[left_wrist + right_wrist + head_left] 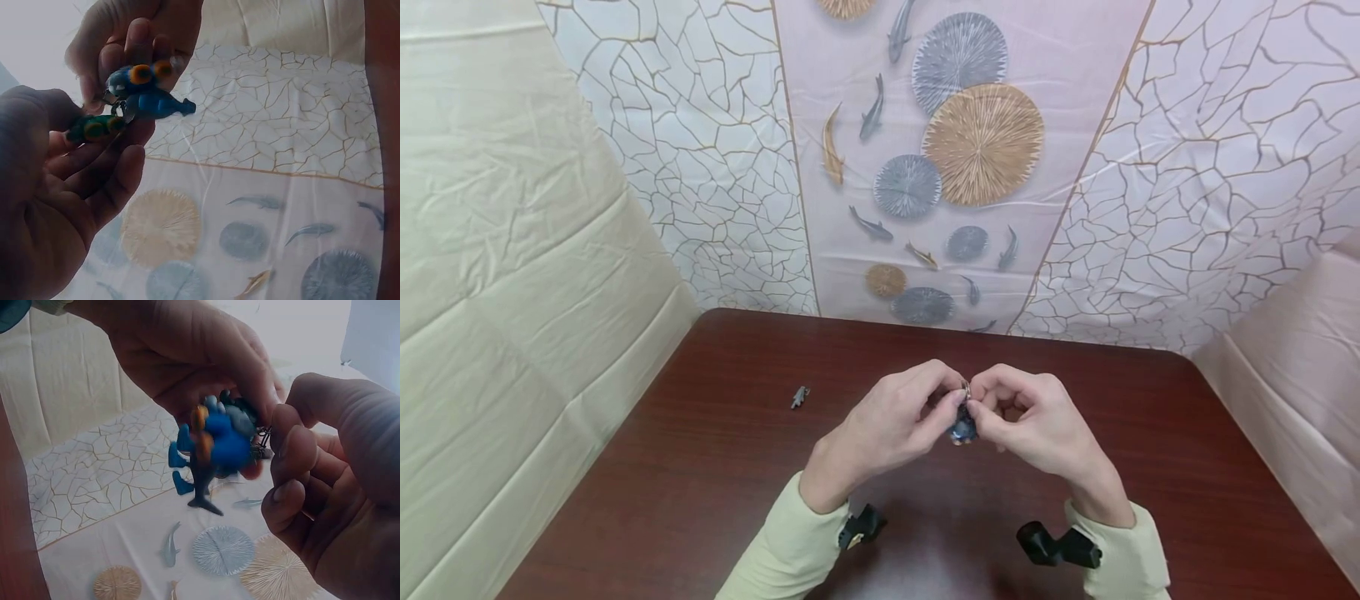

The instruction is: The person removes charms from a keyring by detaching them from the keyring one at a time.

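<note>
Currently, the charm bunch is just right of centre and below mid-height in the head view, held up between both hands, over the dark table. Left hand: thumb and forefinger pinch the top of the bunch. Right hand: thumb and forefinger pinch beside the metal ring; exact contact is hidden by the fingertips. A loose grey figure lies left of centre, well apart from the hands.

Risks (judgement): the grip area is small, so a fingertip slip at the ring could drop the whole bunch. Pulling the hands apart unevenly could twist the ring or let it spring away. Crowded charms may catch on one another and hide the linkage.

Orientation: in the head view the bunch extends from the ring toward the bottom edge. In the left wrist view, the blue figure has its long axis nearly horizontal, narrow end pointing right; the blue-and-orange figure slants toward upper right, and the green figure tilts slightly the same way. In the right wrist view, a dark tail points to the bottom, near vertical; neighbouring charms are blurred.
</note>
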A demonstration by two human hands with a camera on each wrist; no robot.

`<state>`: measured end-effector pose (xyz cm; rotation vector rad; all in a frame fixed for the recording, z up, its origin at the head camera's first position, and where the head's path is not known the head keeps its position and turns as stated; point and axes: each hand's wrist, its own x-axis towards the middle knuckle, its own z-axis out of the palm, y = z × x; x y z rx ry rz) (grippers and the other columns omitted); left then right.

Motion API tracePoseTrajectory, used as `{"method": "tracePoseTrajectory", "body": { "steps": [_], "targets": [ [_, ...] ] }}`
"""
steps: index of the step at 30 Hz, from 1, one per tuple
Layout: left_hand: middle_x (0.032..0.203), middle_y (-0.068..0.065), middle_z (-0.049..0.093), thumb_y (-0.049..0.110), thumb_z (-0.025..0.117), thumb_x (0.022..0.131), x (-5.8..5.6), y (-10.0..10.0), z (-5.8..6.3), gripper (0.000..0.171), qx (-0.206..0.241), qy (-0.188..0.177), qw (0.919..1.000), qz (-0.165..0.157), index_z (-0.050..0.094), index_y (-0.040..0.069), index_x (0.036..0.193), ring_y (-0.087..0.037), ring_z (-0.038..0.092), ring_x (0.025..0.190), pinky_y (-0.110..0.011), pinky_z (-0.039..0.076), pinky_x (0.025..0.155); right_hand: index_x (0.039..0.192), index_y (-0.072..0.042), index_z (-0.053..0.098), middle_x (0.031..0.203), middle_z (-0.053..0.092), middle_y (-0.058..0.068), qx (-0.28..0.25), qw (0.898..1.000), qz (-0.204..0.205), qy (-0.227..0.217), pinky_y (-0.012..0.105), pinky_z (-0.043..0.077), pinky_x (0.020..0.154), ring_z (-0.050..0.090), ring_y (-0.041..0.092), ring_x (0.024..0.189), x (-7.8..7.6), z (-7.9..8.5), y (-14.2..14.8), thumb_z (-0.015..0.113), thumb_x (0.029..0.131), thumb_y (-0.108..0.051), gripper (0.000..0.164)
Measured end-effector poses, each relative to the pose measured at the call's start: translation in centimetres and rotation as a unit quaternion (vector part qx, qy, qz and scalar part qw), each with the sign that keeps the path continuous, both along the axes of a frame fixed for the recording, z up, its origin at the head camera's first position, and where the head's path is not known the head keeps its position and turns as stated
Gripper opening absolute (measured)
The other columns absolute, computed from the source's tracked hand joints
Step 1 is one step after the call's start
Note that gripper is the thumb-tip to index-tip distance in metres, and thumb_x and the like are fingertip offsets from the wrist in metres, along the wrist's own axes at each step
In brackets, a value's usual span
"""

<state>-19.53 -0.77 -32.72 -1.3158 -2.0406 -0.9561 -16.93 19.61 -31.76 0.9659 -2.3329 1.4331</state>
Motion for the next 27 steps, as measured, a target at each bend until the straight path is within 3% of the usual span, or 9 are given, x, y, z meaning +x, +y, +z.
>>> {"method": "tracePoseTrajectory", "body": {
  "steps": [7,15,20,27],
  "targets": [
    [0.095,0.002,0.065,0.012,0.063,0.094,0.22,-0.69,0.49,0.011,-0.057,0.053,0.9964,0.034,0.063,0.009,0.105,-0.005,0.061,0.083,-0.012,0.05,0.078,0.085,-0.012,0.061,0.059,0.057,-0.006,0.003,1.0,-0.001,0.006,0.019,0.039,0.038,0.048,0.003,0.043,-0.07,-0.07,-0.03,0.063,0.08,0.014,0.026],
    [0.087,0.006,0.061,0.016,0.063,0.094,0.62,-0.58,0.66,0.011,-0.091,0.135,0.9815,0.1,0.066,0.013,0.104,-0.004,0.059,0.072,-0.015,0.05,0.068,0.086,-0.01,0.061,0.06,0.058,-0.006,0.004,1.0,-0.006,0.006,0.019,0.039,0.038,0.048,0.004,0.043,-0.11,-0.09,-0.04,0.063,0.081,0.012,0.023],
    [0.086,0.005,0.058,0.016,0.061,0.095,0.55,-0.34,0.6,0.008,-0.087,0.159,0.9764,0.117,0.066,0.013,0.101,-0.008,0.056,0.068,-0.018,0.049,0.064,0.086,-0.011,0.061,0.06,0.058,-0.007,0.0,1.0,-0.007,0.012,0.019,0.039,0.039,0.048,0.004,0.043,-0.14,-0.17,0.01,0.063,0.081,0.013,0.024],
    [0.092,0.001,0.057,0.011,0.058,0.093,0.16,-0.35,0.53,0.006,-0.058,0.147,0.9819,0.105,0.063,0.01,0.095,-0.007,0.057,0.077,-0.015,0.051,0.072,0.087,-0.009,0.061,0.061,0.058,-0.005,-0.008,1.0,0.013,0.009,0.019,0.041,0.039,0.049,0.005,0.044,-0.26,-0.22,-0.27,0.063,0.08,0.015,0.026]
  ]
}}
